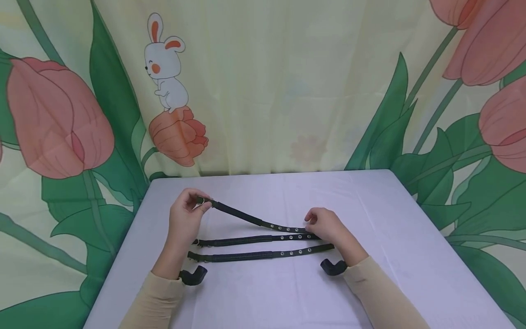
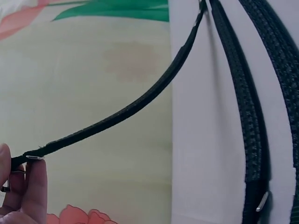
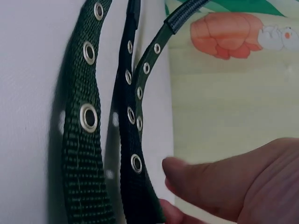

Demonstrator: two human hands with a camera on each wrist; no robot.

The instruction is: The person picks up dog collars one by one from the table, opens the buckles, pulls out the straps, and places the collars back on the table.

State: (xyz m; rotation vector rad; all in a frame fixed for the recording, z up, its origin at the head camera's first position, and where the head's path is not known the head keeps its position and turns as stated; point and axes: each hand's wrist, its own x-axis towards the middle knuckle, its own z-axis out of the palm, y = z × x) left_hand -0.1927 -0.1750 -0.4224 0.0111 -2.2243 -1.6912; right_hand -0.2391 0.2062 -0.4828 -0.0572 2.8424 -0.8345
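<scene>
Three black webbing collars with metal eyelets lie across the table. The far collar (image 1: pixel 240 214) slopes up at its left end, where my left hand (image 1: pixel 186 212) pinches it near the buckle and ring between thumb and fingers. Its eyelet end lies low beside the middle collar (image 1: pixel 242 241). In the right wrist view these two overlap. Closest to me is the near collar (image 1: pixel 242 257), flat on the cloth. At the right ends, my right hand (image 1: pixel 328 226) has its thumb (image 3: pixel 201 182) apart from the straps; a fingertip touches or nearly touches the overlapped ends, which are partly out of frame.
A white cloth covers the table (image 1: pixel 263 297). Behind its back edge hangs a curtain (image 1: pixel 263 91) printed with tulips and a rabbit. A black curved piece (image 1: pixel 193 276) sits at the left wrist and a similar piece (image 1: pixel 334 267) at the right.
</scene>
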